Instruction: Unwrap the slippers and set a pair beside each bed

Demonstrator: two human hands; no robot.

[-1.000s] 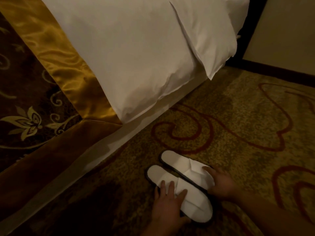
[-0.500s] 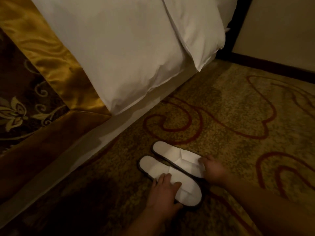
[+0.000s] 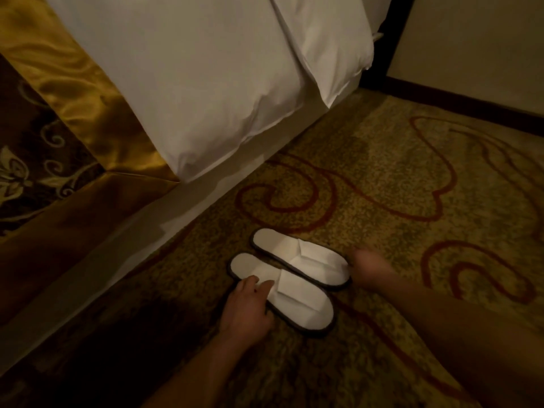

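Observation:
Two white slippers with dark rims lie flat and side by side on the patterned carpet, close to the side of the bed (image 3: 188,207). The far slipper (image 3: 300,260) lies nearer the bed, and the near slipper (image 3: 297,304) lies toward me. My left hand (image 3: 250,307) rests its fingertips on the left edge of the near slipper's insole. My right hand (image 3: 368,266) is blurred by motion. It sits at the toe end of the far slipper, beside it, and holds nothing that I can see.
A white duvet (image 3: 191,83) hangs over the bed's side above the slippers, with a gold and brown runner (image 3: 97,119) to its left. A pale wall with a dark baseboard (image 3: 456,101) closes the far right. Carpet (image 3: 397,187) stretches out to the right.
My left hand slid off the top of the near slipper to its left edge. My right hand came off the far slipper's toe to its right side. Both slippers stay put.

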